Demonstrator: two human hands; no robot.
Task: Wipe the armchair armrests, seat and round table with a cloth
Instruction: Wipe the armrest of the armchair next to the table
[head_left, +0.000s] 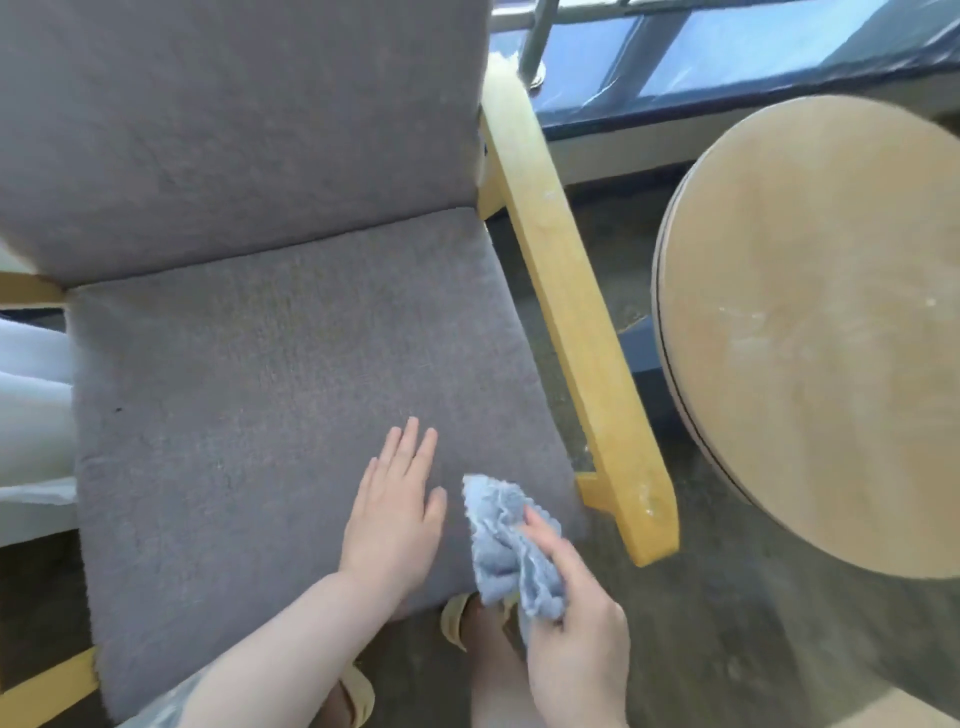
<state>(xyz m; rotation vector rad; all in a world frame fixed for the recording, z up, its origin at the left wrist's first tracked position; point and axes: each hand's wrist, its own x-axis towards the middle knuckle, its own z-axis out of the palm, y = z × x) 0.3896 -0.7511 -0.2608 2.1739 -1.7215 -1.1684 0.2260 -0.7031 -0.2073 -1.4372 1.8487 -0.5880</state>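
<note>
Two hands apart — left hand (397, 512) flat on fuzzy grey seat (260, 389), right hand (576, 618) gripping crumpled blue cloth (506, 540).

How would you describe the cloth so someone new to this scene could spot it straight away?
Start at the grey armchair seat that fills the left of the view and go to its front right corner, near the end of the yellow wooden armrest. There the right hand holds a crumpled cloth. It is the only pale blue, ribbed, fluffy thing in view.
</note>
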